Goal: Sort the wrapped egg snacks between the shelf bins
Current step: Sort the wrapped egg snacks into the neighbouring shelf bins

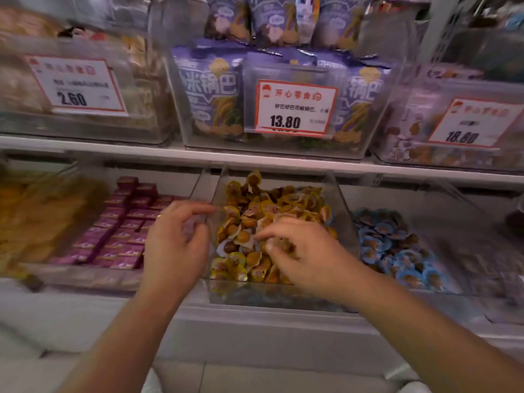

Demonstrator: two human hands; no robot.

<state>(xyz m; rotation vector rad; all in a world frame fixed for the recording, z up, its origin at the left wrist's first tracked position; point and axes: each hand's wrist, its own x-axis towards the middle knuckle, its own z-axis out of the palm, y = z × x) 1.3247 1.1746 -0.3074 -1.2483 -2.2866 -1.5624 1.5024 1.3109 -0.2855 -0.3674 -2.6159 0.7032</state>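
Note:
A clear middle bin point(344, 211) on the lower shelf holds a heap of yellow-wrapped egg snacks point(279, 204). To its right, another clear bin holds blue-wrapped egg snacks point(388, 245). My right hand point(300, 256) is down in the yellow heap, fingers curled round a few wrapped eggs. My left hand point(174, 245) hovers at the left wall of the middle bin, fingers loosely curled, and seems to hold nothing; motion blur hides the fingertips.
Left of the middle bin lie rows of purple boxed snacks point(124, 231), and further left a blurred bin of yellow packs point(34, 219). The upper shelf point(198, 156) carries bins with purple crisp bags point(209, 92) and price cards point(295, 107).

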